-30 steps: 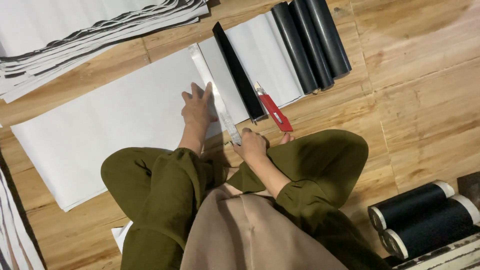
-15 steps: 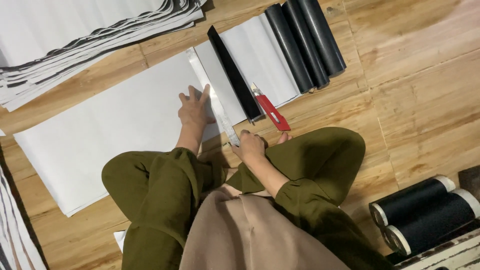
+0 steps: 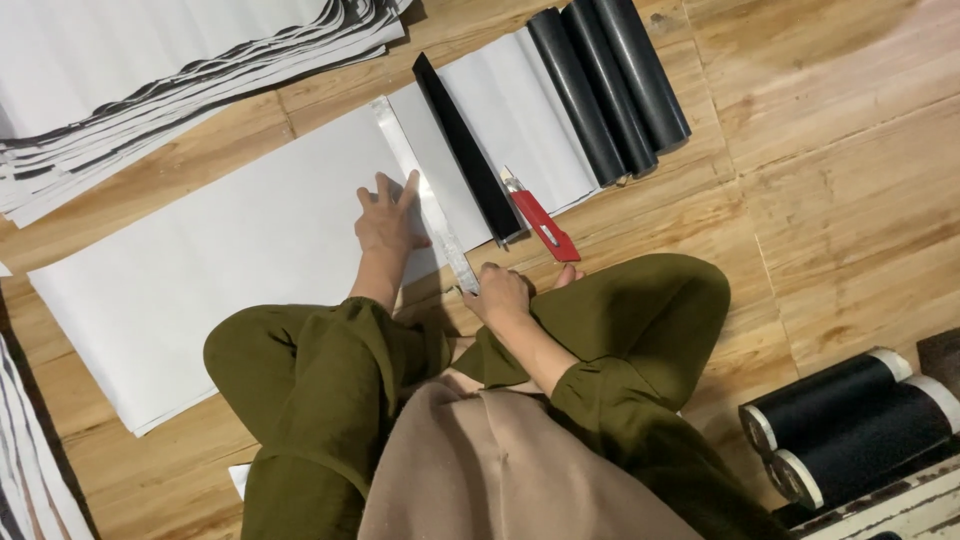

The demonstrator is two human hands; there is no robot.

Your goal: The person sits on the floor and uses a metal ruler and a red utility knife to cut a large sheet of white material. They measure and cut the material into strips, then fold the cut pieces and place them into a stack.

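1. Wood floor (image 3: pixel 850 200) all around, with smooth brown boards that shine a little.
2. Big white sheet (image 3: pixel 230 260) spread flat on the floor, thin and smooth, reaching from near the knees up to the dark rolls.
3. Long metal ruler (image 3: pixel 425 195), flat and shiny, laid across the sheet on a slant.
4. Left hand (image 3: pixel 388 218) open and flat, fingers spread, pressing on the sheet and touching the ruler's edge.
5. Right hand (image 3: pixel 500 293) curled at the near end of the ruler; cannot tell if something small is held inside.
6. Red cutter knife (image 3: pixel 540 225) lying alone on the white sheet, just beside the right hand, not held.
7. Long black strip (image 3: pixel 465 150), thin and straight, resting on the sheet between the ruler and the knife.
8. Three dark grey rolls (image 3: pixel 610 85), round like tubes, side by side at the far end of the sheet.
9. Thick pile of cut sheets (image 3: pixel 150 80) at the top left, white with dark edges, stacked loosely. Looks like many pieces done already.
10. More black rolls (image 3: pixel 850 410) with white ends at the lower right, tight and full. Looks like plenty left to cut.
11. Ruler lined up for this sheet; no cut showing along it yet.
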